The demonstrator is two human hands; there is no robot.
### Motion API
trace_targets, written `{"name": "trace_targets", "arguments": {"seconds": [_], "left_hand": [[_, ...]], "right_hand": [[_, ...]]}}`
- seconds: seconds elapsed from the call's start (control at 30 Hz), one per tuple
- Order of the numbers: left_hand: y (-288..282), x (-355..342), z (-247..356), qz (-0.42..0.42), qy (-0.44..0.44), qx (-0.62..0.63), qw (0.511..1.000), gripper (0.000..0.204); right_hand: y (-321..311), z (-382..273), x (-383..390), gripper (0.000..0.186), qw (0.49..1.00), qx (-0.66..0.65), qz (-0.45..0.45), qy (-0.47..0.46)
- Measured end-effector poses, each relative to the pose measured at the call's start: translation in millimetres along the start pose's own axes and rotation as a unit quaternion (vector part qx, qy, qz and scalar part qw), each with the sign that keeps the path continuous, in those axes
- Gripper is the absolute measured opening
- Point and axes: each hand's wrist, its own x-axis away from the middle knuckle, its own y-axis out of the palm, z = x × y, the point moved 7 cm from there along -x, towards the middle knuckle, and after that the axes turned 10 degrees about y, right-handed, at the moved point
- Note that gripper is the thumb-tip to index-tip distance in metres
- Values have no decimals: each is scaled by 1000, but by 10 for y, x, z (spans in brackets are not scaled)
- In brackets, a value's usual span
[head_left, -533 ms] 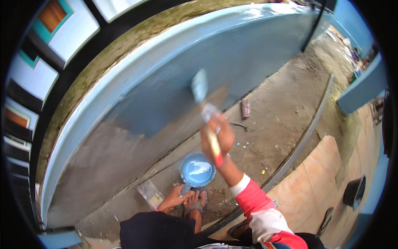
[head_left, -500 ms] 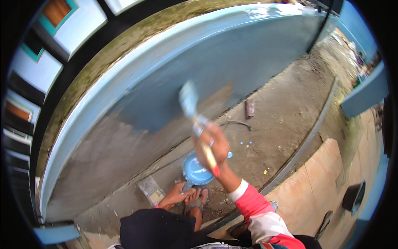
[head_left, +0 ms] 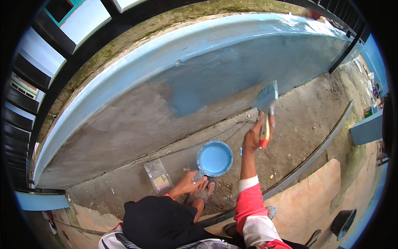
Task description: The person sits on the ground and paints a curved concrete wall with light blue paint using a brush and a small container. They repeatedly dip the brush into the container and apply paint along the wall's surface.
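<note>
My right hand (head_left: 258, 133) grips a wide paintbrush (head_left: 266, 96) by its red-tipped wooden handle; its blue-stained bristles are over the lower right part of a curved low wall (head_left: 103, 133). The wall is part light blue, part bare grey render, with a darker blue patch in the middle. My left hand (head_left: 192, 182) is closed on the handle of a small round pot of light blue paint (head_left: 214, 159) held above my foot (head_left: 209, 189). A clear plastic packet (head_left: 155, 170) lies on the concrete left of the pot.
Black metal railing (head_left: 62, 62) runs along the left and top. A long curved metal strip (head_left: 315, 153) crosses the ground at right, beside broken tiles (head_left: 294, 199). A dark bucket (head_left: 342, 224) lies at lower right, with clutter and a blue pillar (head_left: 367, 128) beyond.
My right hand and the brush have moved right, away from the middle of the wall. The view has shifted, so the wall sits lower and more of the pot shows.
</note>
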Motion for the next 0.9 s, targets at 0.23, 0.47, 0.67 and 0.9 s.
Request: {"name": "trace_targets", "arguments": {"seconds": [0.23,0.47,0.67,0.9], "left_hand": [[-16,32,21,-33,-32,1,999,34],[-20,-34,83,-19,-21,-20,999,30],[-7,-25,97,-15,-38,16,999,36],[-27,21,83,-8,-99,32,995,41]], "right_hand": [[321,-493,1391,31,944,-117,-287,-116],[177,-200,396,21,954,-29,-275,-115],[-76,147,-481,18,999,-30,-1,-24],[110,-377,1173,35,931,-117,-318,-136]]}}
